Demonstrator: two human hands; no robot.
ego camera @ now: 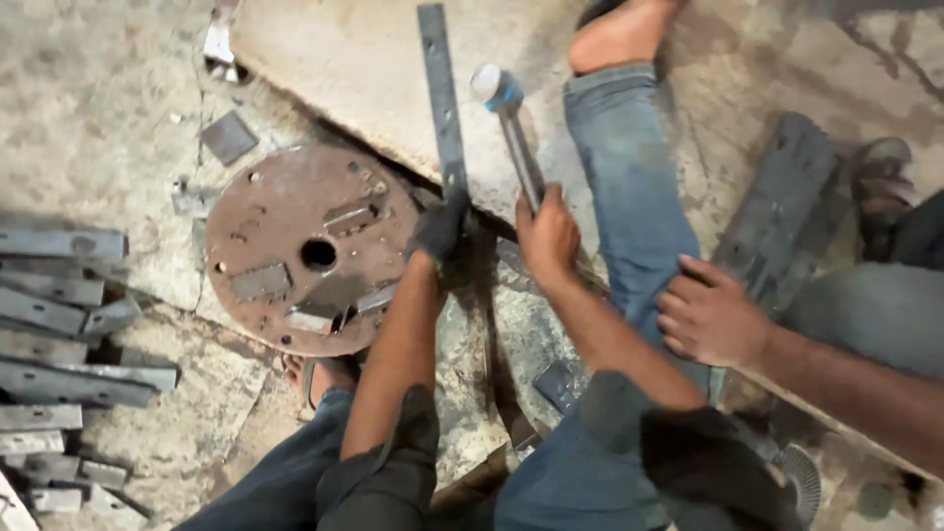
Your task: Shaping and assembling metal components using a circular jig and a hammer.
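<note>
Holding the flat metal strip point(442, 98) on the stone slab point(344, 59) beside the rusty round plate point(295, 246), the gloved left hand point(440, 228) has its fingers closed around the strip's near end. The right hand point(547, 236) grips the hammer point(506, 123) by its handle, head raised. Judged good practice: keep the strip flat and strike well clear of the glove. Another person's hand point(710, 315) rests on the outstretched leg point(629, 187)

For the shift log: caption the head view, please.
Left hand holds a metal strip, right hand grips a hammer beside a rusty disc; another person's hand rests on the knee.
</note>
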